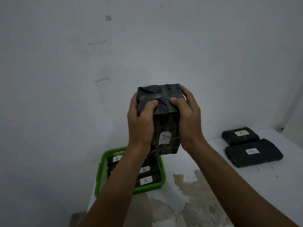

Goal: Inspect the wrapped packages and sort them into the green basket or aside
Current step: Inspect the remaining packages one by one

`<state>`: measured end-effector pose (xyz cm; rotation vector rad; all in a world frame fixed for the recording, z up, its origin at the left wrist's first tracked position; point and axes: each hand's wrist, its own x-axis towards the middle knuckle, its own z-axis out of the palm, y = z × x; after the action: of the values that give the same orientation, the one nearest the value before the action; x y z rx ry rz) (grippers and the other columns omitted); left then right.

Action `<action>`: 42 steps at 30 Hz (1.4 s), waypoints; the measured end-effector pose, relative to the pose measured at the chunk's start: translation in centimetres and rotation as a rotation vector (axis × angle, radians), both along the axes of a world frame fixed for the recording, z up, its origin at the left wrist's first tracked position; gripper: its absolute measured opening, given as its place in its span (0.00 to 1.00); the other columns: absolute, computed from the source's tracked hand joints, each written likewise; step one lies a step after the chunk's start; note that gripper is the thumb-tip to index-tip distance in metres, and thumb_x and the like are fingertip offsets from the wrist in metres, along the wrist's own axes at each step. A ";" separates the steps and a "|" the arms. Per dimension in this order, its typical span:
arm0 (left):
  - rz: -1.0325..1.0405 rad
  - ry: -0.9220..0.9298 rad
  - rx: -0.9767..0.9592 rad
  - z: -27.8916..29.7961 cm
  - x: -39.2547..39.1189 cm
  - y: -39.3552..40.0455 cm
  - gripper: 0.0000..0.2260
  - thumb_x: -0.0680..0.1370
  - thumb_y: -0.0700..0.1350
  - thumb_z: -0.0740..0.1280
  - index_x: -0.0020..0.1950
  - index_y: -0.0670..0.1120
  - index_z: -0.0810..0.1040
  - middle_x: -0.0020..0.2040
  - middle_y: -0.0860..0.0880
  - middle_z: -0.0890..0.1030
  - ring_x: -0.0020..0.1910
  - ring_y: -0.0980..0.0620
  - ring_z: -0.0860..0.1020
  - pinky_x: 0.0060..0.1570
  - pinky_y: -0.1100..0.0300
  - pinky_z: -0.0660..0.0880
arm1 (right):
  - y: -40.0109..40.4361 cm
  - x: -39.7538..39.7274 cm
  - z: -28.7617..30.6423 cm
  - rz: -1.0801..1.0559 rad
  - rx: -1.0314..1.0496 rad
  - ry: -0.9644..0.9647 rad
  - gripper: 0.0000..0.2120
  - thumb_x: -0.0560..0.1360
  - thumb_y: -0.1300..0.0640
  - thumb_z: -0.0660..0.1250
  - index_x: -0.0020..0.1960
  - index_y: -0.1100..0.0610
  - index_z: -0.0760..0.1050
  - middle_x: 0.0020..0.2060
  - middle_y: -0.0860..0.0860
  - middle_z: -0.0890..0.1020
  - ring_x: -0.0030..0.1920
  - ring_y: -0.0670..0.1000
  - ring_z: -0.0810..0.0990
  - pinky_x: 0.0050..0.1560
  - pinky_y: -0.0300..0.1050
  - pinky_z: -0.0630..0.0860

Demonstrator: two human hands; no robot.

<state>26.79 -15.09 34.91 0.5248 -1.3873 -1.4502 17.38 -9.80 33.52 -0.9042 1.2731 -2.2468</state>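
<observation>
Head view: left hand (141, 123) and right hand (188, 118) grasp a black package (165, 128), fingers (150, 104) curled round it, above the green basket (131, 190).

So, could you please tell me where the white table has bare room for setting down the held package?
The stained white table lies bare between the green mesh basket and the two black wrapped packages at the right. The basket is crowded with labelled packages.
</observation>
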 end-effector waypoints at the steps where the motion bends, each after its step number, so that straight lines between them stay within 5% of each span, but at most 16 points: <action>1: 0.005 -0.005 -0.001 -0.1 0.0 0.0 0.12 0.76 0.42 0.65 0.58 0.47 0.79 0.53 0.42 0.83 0.51 0.42 0.82 0.48 0.47 0.82 | -0.1 -0.1 -0.1 -0.005 0.006 -0.004 0.21 0.73 0.56 0.64 0.66 0.51 0.76 0.53 0.50 0.84 0.54 0.53 0.83 0.50 0.45 0.82; 11: -0.009 -0.090 0.037 -0.5 0.2 -0.3 0.10 0.77 0.44 0.65 0.58 0.49 0.79 0.52 0.46 0.84 0.51 0.45 0.83 0.47 0.53 0.81 | -0.4 -0.4 -0.9 0.025 0.077 0.010 0.18 0.75 0.50 0.66 0.65 0.48 0.75 0.53 0.48 0.84 0.54 0.50 0.84 0.53 0.48 0.82; 17: 0.021 -0.160 0.057 -0.8 0.3 -0.5 0.10 0.75 0.46 0.66 0.55 0.50 0.79 0.50 0.46 0.83 0.50 0.45 0.83 0.45 0.51 0.82 | -0.6 -0.3 -1.2 -0.017 0.117 -0.046 0.19 0.72 0.56 0.66 0.63 0.47 0.76 0.48 0.51 0.85 0.52 0.55 0.84 0.50 0.51 0.83; 19: 0.017 -0.223 0.042 -0.9 0.6 -0.5 0.09 0.77 0.47 0.68 0.58 0.52 0.78 0.51 0.50 0.84 0.51 0.51 0.83 0.44 0.58 0.80 | -0.5 -0.6 -1.1 -0.023 0.165 -0.026 0.18 0.74 0.57 0.66 0.63 0.47 0.76 0.47 0.49 0.85 0.51 0.53 0.84 0.50 0.51 0.83; 22: -0.037 -0.354 -0.152 -1.0 1.6 -1.3 0.28 0.72 0.61 0.73 0.69 0.59 0.70 0.61 0.55 0.79 0.58 0.62 0.79 0.52 0.67 0.76 | -0.3 -1.0 -0.9 -0.022 0.234 -0.002 0.13 0.76 0.54 0.65 0.60 0.47 0.78 0.47 0.46 0.85 0.50 0.48 0.84 0.50 0.48 0.81; 25: -0.132 -0.560 -0.389 -0.5 2.8 -2.8 0.47 0.65 0.67 0.75 0.78 0.66 0.55 0.69 0.55 0.68 0.67 0.62 0.71 0.63 0.65 0.71 | -0.4 -1.3 -1.1 -0.013 0.314 0.002 0.15 0.73 0.42 0.64 0.54 0.47 0.81 0.50 0.46 0.85 0.52 0.47 0.83 0.57 0.53 0.81; 29: -0.099 -0.628 -0.482 -0.1 3.5 -3.3 0.34 0.61 0.65 0.75 0.67 0.62 0.77 0.62 0.58 0.74 0.59 0.68 0.74 0.59 0.68 0.74 | -0.5 -1.2 -1.2 0.092 0.436 -0.069 0.32 0.66 0.25 0.61 0.53 0.50 0.83 0.49 0.51 0.86 0.52 0.54 0.85 0.58 0.59 0.80; 35: 0.027 -0.492 -0.265 -2.1 3.6 -4.3 0.20 0.66 0.61 0.78 0.57 0.58 0.85 0.57 0.56 0.83 0.56 0.60 0.81 0.58 0.57 0.79 | 0.6 -0.5 -3.3 0.069 0.603 -0.043 0.39 0.68 0.21 0.49 0.56 0.47 0.81 0.55 0.51 0.84 0.55 0.53 0.82 0.62 0.56 0.76; 39: 0.160 -0.293 0.089 -3.2 3.7 -5.1 0.17 0.69 0.52 0.79 0.56 0.50 0.86 0.53 0.53 0.86 0.51 0.58 0.84 0.56 0.57 0.81 | 1.9 0.5 -7.5 -0.092 0.598 -0.141 0.21 0.81 0.36 0.54 0.50 0.50 0.78 0.48 0.45 0.79 0.48 0.44 0.76 0.58 0.48 0.71; 42: 0.236 -0.258 0.216 -4.6 3.6 -5.0 0.20 0.65 0.55 0.80 0.54 0.50 0.86 0.52 0.53 0.86 0.51 0.57 0.84 0.56 0.56 0.81 | 2.3 0.7 -9.8 -0.136 0.570 -0.341 0.20 0.83 0.41 0.55 0.67 0.50 0.74 0.58 0.44 0.76 0.57 0.47 0.74 0.61 0.47 0.68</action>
<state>30.41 -20.10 30.36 1.0099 -1.3200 -1.3800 18.04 -7.54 23.72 -0.2222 1.7033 -1.8515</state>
